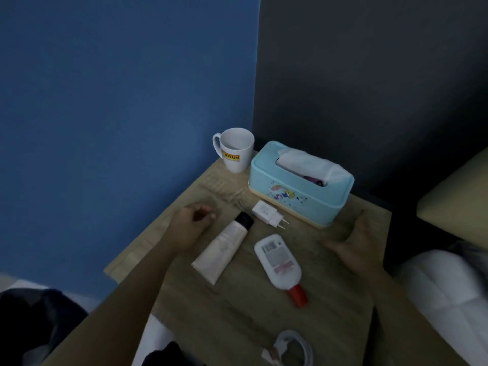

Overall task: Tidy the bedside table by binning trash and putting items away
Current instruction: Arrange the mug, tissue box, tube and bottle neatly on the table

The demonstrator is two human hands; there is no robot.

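Observation:
On the wooden bedside table (200, 191) lie a cream tube with a black cap (224, 247), a white bottle with a red cap (280, 262), a white charger plug (266, 213) and a coiled white cable (293, 348) at the near edge. A white mug (235, 149) and a light blue tissue box (298, 191) stand at the back. My left hand (194, 220) hovers left of the tube's cap, fingers loosely curled, holding nothing. My right hand (353, 245) is spread flat and empty, right of the bottle.
A blue wall rises to the left and a dark wall behind the table. White bedding (446, 291) and a beige headboard (454, 191) lie to the right. Dark fabric (39, 320) sits at the lower left.

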